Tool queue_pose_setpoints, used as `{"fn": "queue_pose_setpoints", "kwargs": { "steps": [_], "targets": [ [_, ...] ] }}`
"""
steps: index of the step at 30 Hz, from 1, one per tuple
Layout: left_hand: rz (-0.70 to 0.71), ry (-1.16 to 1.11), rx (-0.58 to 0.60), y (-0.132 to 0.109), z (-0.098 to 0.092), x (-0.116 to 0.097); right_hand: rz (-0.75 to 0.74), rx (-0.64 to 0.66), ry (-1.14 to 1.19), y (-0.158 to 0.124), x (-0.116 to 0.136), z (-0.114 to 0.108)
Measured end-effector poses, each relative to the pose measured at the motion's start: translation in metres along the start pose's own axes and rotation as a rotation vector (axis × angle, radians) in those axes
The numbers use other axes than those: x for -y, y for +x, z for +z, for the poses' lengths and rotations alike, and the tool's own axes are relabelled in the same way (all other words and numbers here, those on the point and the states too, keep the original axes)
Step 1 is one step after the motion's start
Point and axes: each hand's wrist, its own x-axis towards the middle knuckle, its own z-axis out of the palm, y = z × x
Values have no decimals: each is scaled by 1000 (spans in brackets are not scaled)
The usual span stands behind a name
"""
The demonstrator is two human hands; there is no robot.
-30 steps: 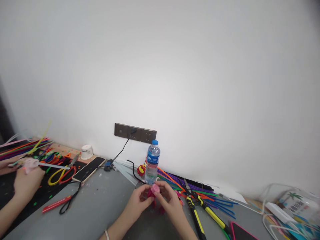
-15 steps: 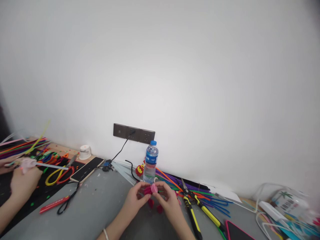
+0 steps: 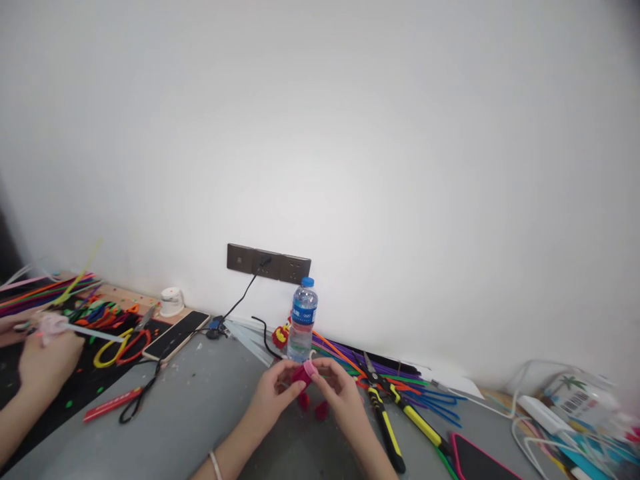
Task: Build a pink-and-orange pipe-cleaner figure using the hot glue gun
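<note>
Both of my hands meet in front of a water bottle [image 3: 303,323] and pinch a small fuzzy piece of magenta and pink pipe cleaner [image 3: 302,374]. My left hand [image 3: 274,393] grips its magenta side between thumb and fingers. On the lighter pink end, my right hand [image 3: 337,389] closes thumb and fingertips. A short pale tip sticks up above the piece. Just below my fingers, two red fuzzy bits [image 3: 321,410] show; whether they are joined to the held piece I cannot tell. Behind the bottle sits a small red and yellow figure [image 3: 281,335], partly hidden.
Yellow-and-black pliers [image 3: 385,420] lie right of my hands, beside colourful pipe cleaners [image 3: 430,400]. A pink-edged phone [image 3: 480,460] is at front right. Leftward are a red cutter [image 3: 113,404], a phone [image 3: 177,335], scissors [image 3: 123,347] and another person's hand [image 3: 50,363] with pink material.
My hands have turned the piece slightly, so its magenta side shows more and the pink end sits higher. The view has shifted a little. The bottle stands in the same place.
</note>
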Motion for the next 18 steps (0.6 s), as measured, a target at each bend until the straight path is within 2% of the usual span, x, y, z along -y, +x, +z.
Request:
{"fn": "queue_pose_setpoints", "kwargs": {
  "steps": [11,18],
  "targets": [
    [-38,-7,4,1,-1,-2,-25,10,3,-1,-1,-1],
    [-55,-23,92,0,2,-8,-121,37,-48,-2,8,2]
  ]
}}
